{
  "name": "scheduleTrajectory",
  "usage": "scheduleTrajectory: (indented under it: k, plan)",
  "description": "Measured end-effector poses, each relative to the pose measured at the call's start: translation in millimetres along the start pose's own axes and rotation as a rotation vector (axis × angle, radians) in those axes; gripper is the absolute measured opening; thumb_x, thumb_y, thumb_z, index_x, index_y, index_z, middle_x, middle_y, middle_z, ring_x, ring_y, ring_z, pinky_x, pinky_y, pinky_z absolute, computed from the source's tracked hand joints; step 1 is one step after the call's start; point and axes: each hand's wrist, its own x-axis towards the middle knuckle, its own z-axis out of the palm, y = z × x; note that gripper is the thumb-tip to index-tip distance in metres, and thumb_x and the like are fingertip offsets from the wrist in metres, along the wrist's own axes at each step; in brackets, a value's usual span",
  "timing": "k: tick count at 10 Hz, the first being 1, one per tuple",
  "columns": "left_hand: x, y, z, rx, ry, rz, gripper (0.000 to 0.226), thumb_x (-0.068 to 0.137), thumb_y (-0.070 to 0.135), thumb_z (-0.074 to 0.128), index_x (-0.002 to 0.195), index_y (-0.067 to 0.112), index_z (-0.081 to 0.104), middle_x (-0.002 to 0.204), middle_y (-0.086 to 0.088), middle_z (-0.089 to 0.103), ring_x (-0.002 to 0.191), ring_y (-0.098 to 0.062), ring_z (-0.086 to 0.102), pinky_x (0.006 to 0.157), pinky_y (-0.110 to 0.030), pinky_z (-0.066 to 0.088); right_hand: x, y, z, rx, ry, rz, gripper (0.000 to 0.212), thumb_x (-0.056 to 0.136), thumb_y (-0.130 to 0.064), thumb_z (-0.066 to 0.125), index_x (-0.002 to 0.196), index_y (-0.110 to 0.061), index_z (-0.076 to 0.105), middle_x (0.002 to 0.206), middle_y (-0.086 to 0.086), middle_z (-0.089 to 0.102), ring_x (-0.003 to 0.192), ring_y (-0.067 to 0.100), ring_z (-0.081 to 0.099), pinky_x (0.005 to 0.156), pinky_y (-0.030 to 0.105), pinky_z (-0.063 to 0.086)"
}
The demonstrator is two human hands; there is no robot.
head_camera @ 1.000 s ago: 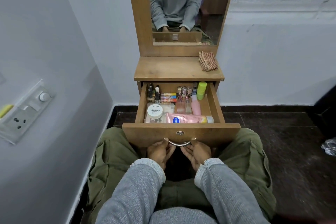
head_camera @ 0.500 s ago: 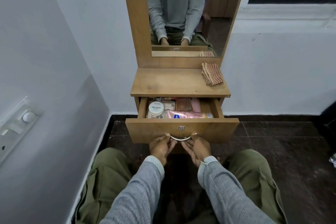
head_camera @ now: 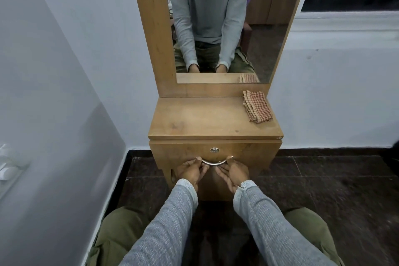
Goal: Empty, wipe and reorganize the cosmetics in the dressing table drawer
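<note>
**Drawer flush with cabinet, both hands on the pull**

Dressing table (head_camera: 207,119): wooden unit against the white wall, tall mirror (head_camera: 218,28) rising at 12 o'clock. The glass reflects a seated person in a grey sweater, hands low.

Drawer (head_camera: 248,153): directly below the tabletop, front panel sitting flush with the cabinet; contents not visible. Round lock (head_camera: 214,150) centred on the panel, curved metal handle (head_camera: 213,163) just under it.

Checked cloth (head_camera: 257,106): folded, lying on the tabletop at its 2 o'clock corner, close to the mirror frame.

Left hand (head_camera: 190,171): at 9 o'clock of the handle, fingers curled, pinching the handle's left end.

Right hand (head_camera: 234,173): at 3 o'clock of the handle, thumb tip on the handle's right end, the other fingers curled beneath it; grasping the handle.

Grey knit sleeves run from 6 o'clock to both wrists; olive trousers flank them over dark floor tiles.
</note>
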Motion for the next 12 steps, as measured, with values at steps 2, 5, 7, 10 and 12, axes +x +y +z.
scheduleTrajectory:
  k: [2, 5, 7, 10, 12]
  plan:
    - [13, 3, 5, 0.008, 0.01, 0.024, 0.011, 0.092, 0.001, 0.059, 0.083, -0.004, 0.061, 0.07, -0.013, 0.06, 0.067, -0.02, 0.063, 0.051, -0.018, 0.056, 13, -2, 4, -0.022, -0.013, -0.001, 0.021, 0.101, -0.011, 0.044, 0.105, 0.008, 0.052, 0.083, 0.022, 0.064, 0.075, 0.027, 0.064, 0.056, 0.027, 0.059]
    - [26, 3, 10, 0.049, -0.019, 0.062, 0.024, 0.095, 0.002, 0.056, 0.071, 0.002, 0.055, 0.044, -0.001, 0.06, 0.039, -0.007, 0.056, 0.048, -0.015, 0.05, 20, -8, 9, -0.006, 0.007, -0.008, 0.019, 0.101, -0.01, 0.044, 0.085, -0.002, 0.051, 0.078, 0.021, 0.062, 0.073, 0.027, 0.063, 0.058, 0.029, 0.058]
    - [28, 4, 9, 0.007, -0.012, 0.077, 0.019, 0.093, 0.001, 0.057, 0.074, 0.002, 0.054, 0.043, -0.001, 0.06, 0.041, -0.008, 0.06, 0.048, -0.016, 0.053, 24, -5, 8, -0.002, -0.001, -0.02, 0.023, 0.101, -0.013, 0.045, 0.081, -0.005, 0.052, 0.076, 0.02, 0.064, 0.057, 0.02, 0.067, 0.058, 0.028, 0.058]
    - [25, 4, -1, 0.2, -0.081, 0.072, 0.016, 0.098, 0.015, 0.054, 0.083, 0.008, 0.053, 0.069, -0.009, 0.06, 0.041, -0.006, 0.058, 0.045, -0.019, 0.05, 17, -5, 0, -0.125, 0.011, 0.003, 0.016, 0.099, -0.026, 0.051, 0.098, -0.009, 0.051, 0.081, 0.016, 0.065, 0.062, 0.02, 0.067, 0.053, 0.025, 0.057]
    - [11, -3, -26, 0.524, -0.044, 0.164, 0.02, 0.098, 0.019, 0.053, 0.079, 0.014, 0.056, 0.07, -0.004, 0.063, 0.056, -0.015, 0.055, 0.051, -0.024, 0.043, -3, -10, -7, -0.346, 0.049, -0.069, 0.021, 0.098, -0.03, 0.052, 0.1, -0.01, 0.055, 0.073, 0.009, 0.063, 0.063, 0.022, 0.063, 0.046, 0.024, 0.05]
